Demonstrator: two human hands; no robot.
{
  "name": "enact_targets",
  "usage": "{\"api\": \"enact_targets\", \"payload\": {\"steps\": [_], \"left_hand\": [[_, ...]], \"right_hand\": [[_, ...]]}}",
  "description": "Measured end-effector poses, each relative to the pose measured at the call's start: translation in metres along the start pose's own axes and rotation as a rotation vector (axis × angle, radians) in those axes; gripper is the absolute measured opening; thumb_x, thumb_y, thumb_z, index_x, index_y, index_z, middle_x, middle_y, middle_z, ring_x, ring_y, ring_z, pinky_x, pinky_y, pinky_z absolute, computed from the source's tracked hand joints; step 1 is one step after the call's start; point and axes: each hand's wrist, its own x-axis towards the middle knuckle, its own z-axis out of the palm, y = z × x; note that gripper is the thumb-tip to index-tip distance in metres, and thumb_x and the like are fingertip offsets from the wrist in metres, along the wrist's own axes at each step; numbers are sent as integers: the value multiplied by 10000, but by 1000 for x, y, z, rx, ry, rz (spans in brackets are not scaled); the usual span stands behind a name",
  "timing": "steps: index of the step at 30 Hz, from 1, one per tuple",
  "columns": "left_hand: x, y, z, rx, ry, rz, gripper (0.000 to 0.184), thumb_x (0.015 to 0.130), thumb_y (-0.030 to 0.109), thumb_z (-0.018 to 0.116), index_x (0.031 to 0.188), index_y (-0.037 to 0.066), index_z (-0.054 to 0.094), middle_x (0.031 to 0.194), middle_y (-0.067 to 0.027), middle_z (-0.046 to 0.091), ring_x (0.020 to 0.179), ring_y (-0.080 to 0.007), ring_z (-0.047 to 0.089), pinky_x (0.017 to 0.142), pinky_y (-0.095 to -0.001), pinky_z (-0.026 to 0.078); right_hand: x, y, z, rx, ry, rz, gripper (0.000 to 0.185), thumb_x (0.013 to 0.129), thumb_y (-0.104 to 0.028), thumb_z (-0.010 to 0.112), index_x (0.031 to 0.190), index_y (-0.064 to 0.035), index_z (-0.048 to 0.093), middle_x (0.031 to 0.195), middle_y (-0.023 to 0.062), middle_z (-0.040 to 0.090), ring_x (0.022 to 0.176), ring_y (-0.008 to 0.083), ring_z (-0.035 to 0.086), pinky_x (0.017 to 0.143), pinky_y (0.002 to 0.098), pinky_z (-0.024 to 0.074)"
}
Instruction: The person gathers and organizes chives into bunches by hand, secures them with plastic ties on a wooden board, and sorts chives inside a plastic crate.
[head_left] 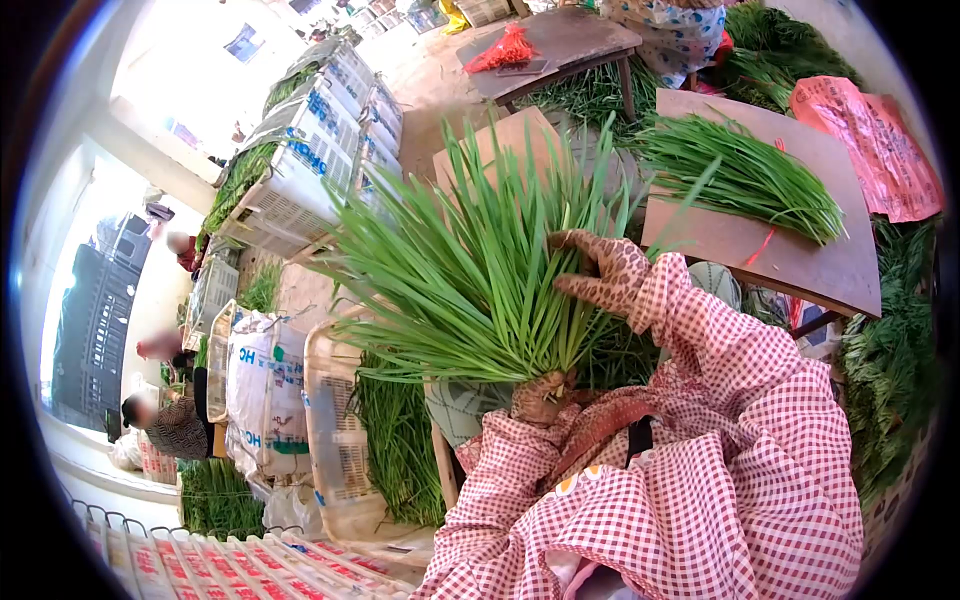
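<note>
My left hand (543,397), in a patterned glove, is closed around the base of a large bunch of long green leaves (480,270). The leaves fan out upward and to the left. At the right side of this bunch is my right hand (597,268), in a spotted glove, its thumb and fingers apart beside the leaves with nothing between them. Both arms wear red-and-white checked sleeves.
A board table (670,225) at the right carries another leaf bundle (745,175) and a red string. Beyond it lies a pink sack (870,145). Crates (335,430) of greens stand at the left, near several people. A small table (580,38) holds red netting.
</note>
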Motion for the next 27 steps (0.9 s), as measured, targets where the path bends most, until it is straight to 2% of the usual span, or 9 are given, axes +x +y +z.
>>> {"api": "enact_targets", "payload": {"steps": [5, 7, 8, 10, 12, 14, 17, 22, 27], "left_hand": [[-9, 4, -5, 1306, -46, 180, 364, 728, 201, 719, 1037, 64, 582, 942, -72, 602, 854, -200, 556, 699, -345, 453], [-10, 5, -2, 1329, -37, 219, 347, 734, 182, 707, 1035, 61, 587, 977, -87, 607, 909, -206, 562, 746, -350, 463], [-8, -5, -13, 1038, -23, 242, 334, 736, 167, 699, 1034, 61, 590, 994, -94, 608, 934, -210, 563, 767, -348, 465], [-7, -8, -18, 1092, -149, 488, 396, 734, 145, 693, 1096, 71, 549, 984, -88, 591, 886, -214, 558, 737, -351, 465], [-1, -5, -15, 333, -63, 71, 452, 736, 152, 700, 1137, 65, 509, 951, -76, 568, 823, -203, 539, 696, -357, 459], [4, 3, 13, -207, -101, -128, 500, 753, 172, 686, 1177, 43, 456, 888, -61, 524, 733, -177, 492, 634, -360, 440], [10, -11, -1, -405, -103, -212, 483, 769, 170, 657, 1186, 43, 449, 897, -68, 530, 736, -180, 500, 651, -376, 443], [6, -9, 13, -397, -135, -221, 477, 793, 178, 630, 1210, 61, 429, 921, -68, 536, 729, -163, 525, 661, -383, 441], [13, -13, 6, -419, -257, -242, 479, 780, 152, 644, 1205, 72, 438, 968, -61, 544, 737, -158, 534, 660, -328, 437]], "right_hand": [[6, 6, -6, 19, -70, -19, 549, 774, -173, 678, 1269, -108, 449, 672, 16, 531, 615, 99, 474, 574, 266, 406], [5, -2, -14, -21, -122, -26, 568, 776, -151, 668, 1288, -111, 426, 668, 12, 523, 594, 94, 454, 558, 263, 391], [4, -8, -16, -64, -133, -9, 610, 775, -131, 661, 1320, -124, 385, 668, 18, 534, 595, 95, 476, 550, 271, 400], [2, -17, -26, -1, -175, 28, 618, 774, -126, 660, 1323, -134, 378, 662, 25, 541, 614, 107, 508, 554, 284, 416], [3, -16, -27, -4, -228, 21, 561, 793, -177, 655, 1298, -146, 412, 732, 78, 617, 703, 167, 607, 606, 316, 485], [1, 5, -10, -110, -267, -213, 482, 832, -257, 603, 1270, -140, 442, 827, 108, 640, 770, 207, 625, 671, 348, 506], [-12, 2, 8, -372, -366, -233, 411, 915, -380, 412, 1213, -112, 505, 1005, 156, 624, 904, 297, 611, 828, 379, 484], [-13, 8, 15, -358, -384, 65, 438, 883, -368, 486, 1226, -95, 485, 1053, 158, 602, 952, 313, 588, 837, 392, 460], [-6, -1, 16, -436, -361, 71, 506, 843, -303, 562, 1282, -107, 406, 1032, 158, 612, 963, 309, 584, 842, 391, 459]]}}
